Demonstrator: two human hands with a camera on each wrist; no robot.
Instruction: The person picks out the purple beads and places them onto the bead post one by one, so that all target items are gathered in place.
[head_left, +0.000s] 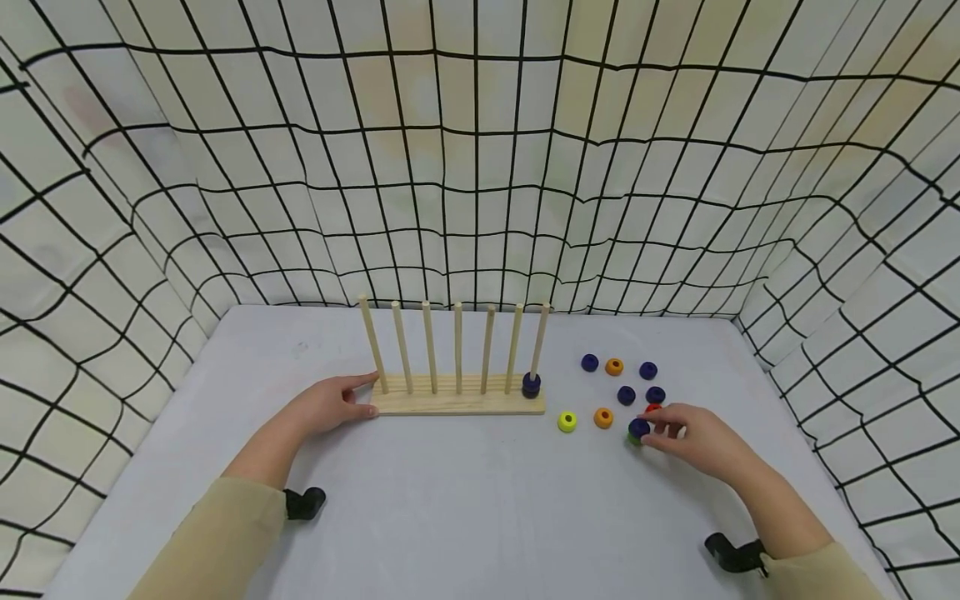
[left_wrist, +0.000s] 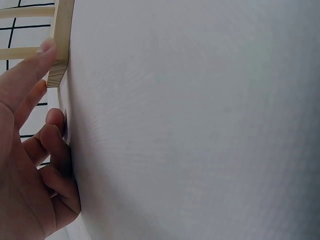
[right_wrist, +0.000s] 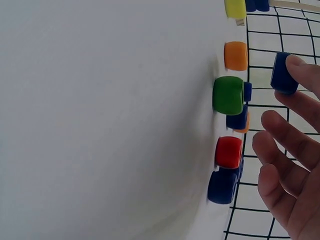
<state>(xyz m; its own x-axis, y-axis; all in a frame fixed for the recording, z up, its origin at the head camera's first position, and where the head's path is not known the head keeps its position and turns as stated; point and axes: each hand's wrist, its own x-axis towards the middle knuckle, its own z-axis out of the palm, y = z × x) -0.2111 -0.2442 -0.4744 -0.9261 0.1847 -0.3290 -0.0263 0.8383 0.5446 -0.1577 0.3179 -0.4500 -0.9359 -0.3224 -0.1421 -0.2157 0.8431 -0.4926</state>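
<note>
A wooden peg rack (head_left: 457, 404) with several upright pegs stands on the white table. Blue beads (head_left: 531, 386) sit at the foot of its rightmost peg. My left hand (head_left: 330, 407) grips the rack's left end, thumb at the front and index finger behind; the left wrist view shows the thumb on the base's corner (left_wrist: 57, 75). Between thumb and index finger, my right hand (head_left: 693, 433) pinches a blue bead (right_wrist: 284, 73), held above the table. Just below that bead is a green bead (right_wrist: 228, 95), resting on the table. The other right fingers are loosely curled.
Loose beads lie right of the rack: a yellow bead (head_left: 567, 422), orange beads (head_left: 603, 418), a red bead (right_wrist: 228, 152) partly hidden by the right hand in the head view, and several blue beads (head_left: 626, 396). Black-gridded white netting (head_left: 480, 167) surrounds the table's back and sides.
</note>
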